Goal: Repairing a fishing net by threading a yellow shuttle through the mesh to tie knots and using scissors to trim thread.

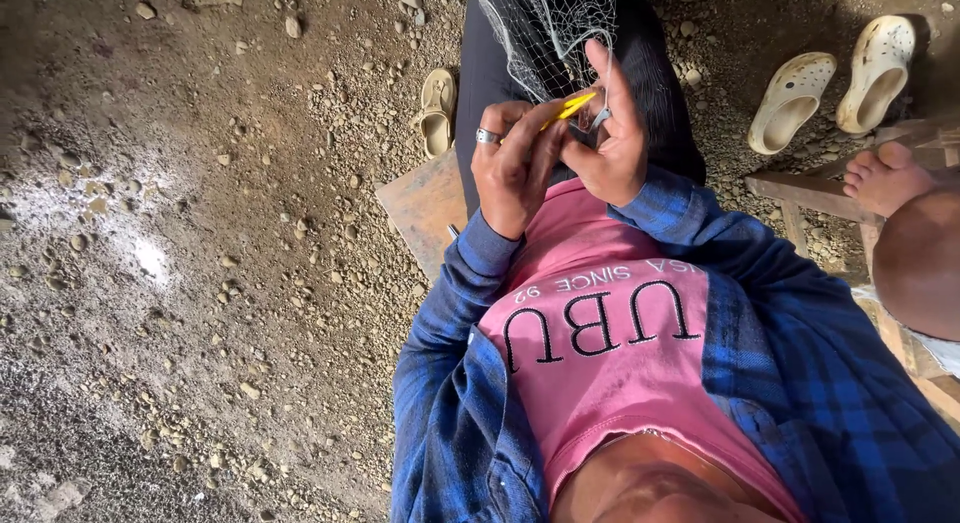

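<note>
Hands: both up close together over the lap, working at the bottom edge of a net
Left hand (515, 173): fingers curled and pinched around a yellow needle (567, 108), silver ring (487, 136) on one finger
Yellow needle: thin plastic thing, pokes out of the left fingers toward the right hand, tip right at the net's lower edge
Right hand (612, 133): index finger stretched straight up along the mesh, other fingers bent in and gripping the net's edge; can't really tell how tight the pinch is
Net (545, 28): pale fine mesh, hangs down from the top of the view over dark trousers (660, 93), its bottom end is right between the two hands
Clothes: pink shirt (610, 363) with an open blue plaid shirt (800, 383) over it, sleeves down to the wrists
Seat: brownish wooden board (420, 208) sticks out just left of the legs
Ground (200, 283): dirt with loads of small pebbles, one bright sunlit patch on the left
Footwear: a tan sandal (436, 111) by the left leg, a pair of cream clogs (835, 78) lying well off to the upper right
Other person: a bare foot (885, 178) resting on a wooden frame (810, 193) at the right edge, not near the net
</note>
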